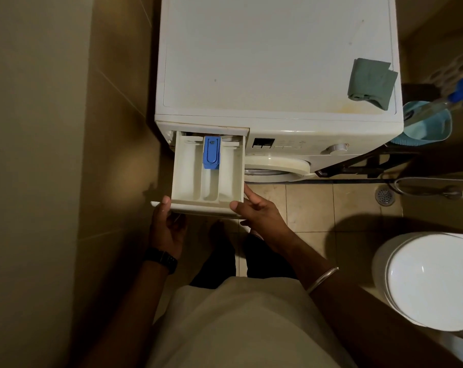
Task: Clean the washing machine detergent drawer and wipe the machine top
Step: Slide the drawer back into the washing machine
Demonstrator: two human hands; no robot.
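Observation:
The white detergent drawer [195, 176] stands pulled far out of the washing machine [264, 62], with a blue insert [211, 152] in its middle compartment. My left hand [168, 229] grips the drawer's front panel at the left corner, thumb on top and fingers underneath. My right hand [259, 212] holds the front right corner, thumb on the rim and index finger along the drawer's right side. A folded grey-green cloth [371, 83] lies on the machine top near its right front corner.
A tiled wall stands close on the left. A toilet [427, 280] is at the lower right and a floor drain [384, 196] beside it. A light blue tub [427, 126] and a spray bottle [461, 92] sit to the right of the machine.

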